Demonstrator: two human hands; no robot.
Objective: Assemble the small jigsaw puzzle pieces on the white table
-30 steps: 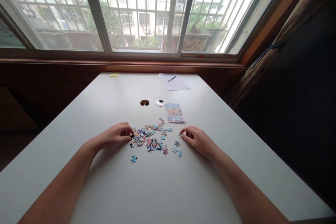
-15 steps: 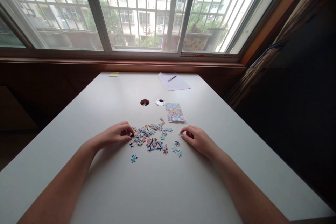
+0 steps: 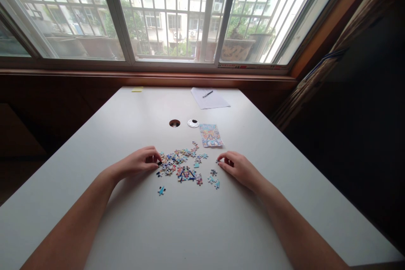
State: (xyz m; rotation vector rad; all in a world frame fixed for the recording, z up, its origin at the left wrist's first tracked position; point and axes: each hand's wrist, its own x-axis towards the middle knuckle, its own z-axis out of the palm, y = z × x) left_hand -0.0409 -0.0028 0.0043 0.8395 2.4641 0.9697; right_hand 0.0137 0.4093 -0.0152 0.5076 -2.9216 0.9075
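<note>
My left hand (image 3: 146,160) rests at the left side of a loose pile of jigsaw puzzle pieces (image 3: 177,157), its thumb and fingertips closed on a dark puzzle piece (image 3: 160,163). Across the pile, my right hand (image 3: 236,164) pinches a small puzzle piece (image 3: 218,161), mostly hidden by the fingers. Between the hands lies a joined section of puzzle (image 3: 186,174) with dark zigzag lines. Light-blue pieces (image 3: 214,182) lie just below my right hand. One blue piece with dark corners (image 3: 161,190) sits apart, nearer to me.
A printed picture sheet (image 3: 211,136) lies behind the pieces. Beyond it are a round cable hole (image 3: 174,123), its loose cover (image 3: 193,123), and paper (image 3: 209,99) with a pen (image 3: 208,94). A yellow strip (image 3: 137,90) marks the white table's (image 3: 190,232) far edge, below a barred window.
</note>
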